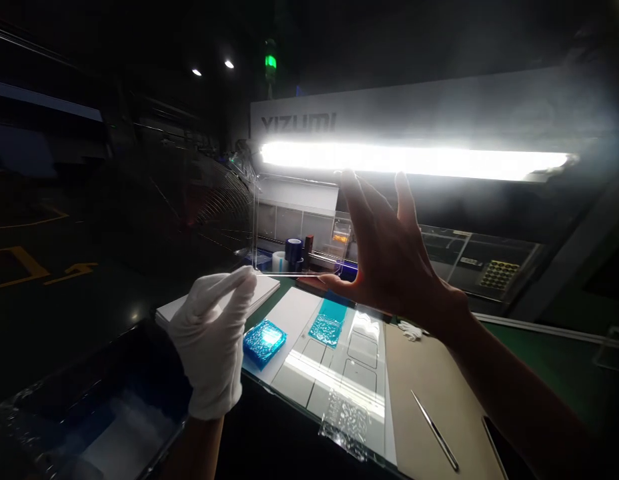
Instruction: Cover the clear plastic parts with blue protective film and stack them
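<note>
1. Surface (549,353) under bright light bar (414,159).
2. Clear sheet (294,223) held up above it, against the light.
3. Left gloved hand (212,333): fingers (244,280) pinching lower-left corner.
4. Right bare hand (389,260): fingers (350,190) spread wide, gripping right edge top and bottom.

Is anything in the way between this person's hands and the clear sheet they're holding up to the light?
Nothing visible: the white-gloved left hand pinches the clear sheet at its lower corner, and the bare right hand holds its opposite side directly.
</note>
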A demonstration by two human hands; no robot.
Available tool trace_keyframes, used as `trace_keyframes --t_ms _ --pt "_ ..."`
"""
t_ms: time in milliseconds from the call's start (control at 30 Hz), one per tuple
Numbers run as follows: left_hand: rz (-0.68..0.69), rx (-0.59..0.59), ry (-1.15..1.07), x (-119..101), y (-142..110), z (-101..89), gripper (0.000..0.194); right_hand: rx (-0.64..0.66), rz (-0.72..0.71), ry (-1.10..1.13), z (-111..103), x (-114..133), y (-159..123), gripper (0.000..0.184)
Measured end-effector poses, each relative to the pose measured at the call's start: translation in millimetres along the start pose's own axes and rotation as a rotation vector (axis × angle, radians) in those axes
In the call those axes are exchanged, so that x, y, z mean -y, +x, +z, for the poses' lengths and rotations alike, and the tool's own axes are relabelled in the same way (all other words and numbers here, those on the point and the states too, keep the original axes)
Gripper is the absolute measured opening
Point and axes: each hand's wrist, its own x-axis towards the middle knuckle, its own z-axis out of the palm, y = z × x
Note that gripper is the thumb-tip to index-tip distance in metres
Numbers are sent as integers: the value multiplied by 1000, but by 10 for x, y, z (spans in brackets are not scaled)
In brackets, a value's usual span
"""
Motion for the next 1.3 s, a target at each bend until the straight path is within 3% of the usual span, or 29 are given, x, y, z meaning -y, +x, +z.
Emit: trace_keyframes --t_ms 100,167,300,400,500,600,700,800,967,1133,1300 --pt "-65 96 38 172 -150 139 9 91 46 38 147 -109 -296 102" --pt "-159 233 87 370 -311 213 13 169 111 83 333 -177 -631 104" --pt "-531 601 192 929 -790 239 30 368 292 152 867 -258 -1648 108" --pt "-856 750 168 1320 -1220 118 36 553 429 173 1275 -199 -2529 108" --pt "-1127 744 199 1560 -1622 -78 36 718 528 202 1596 1 -3259 108" --pt "-1332 686 259 1684 -1957 -263 35 812 592 253 1827 254 -3728 107" --pt "-1449 658 333 1768 -2199 -368 36 856 637 286 2001 429 -3973 103" --pt "-1477 684 368 1825 -2328 -365 34 884 635 315 2137 488 -4087 100" --pt "-1494 795 438 1875 -2374 -296 38 918 625 338 2277 516 -4178 98" --pt "-1487 904 501 1994 -2457 -403 42 939 613 348 2351 555 -4235 98" --pt "-1506 925 506 2056 -2511 -480 44 960 607 364 2385 550 -4218 97"
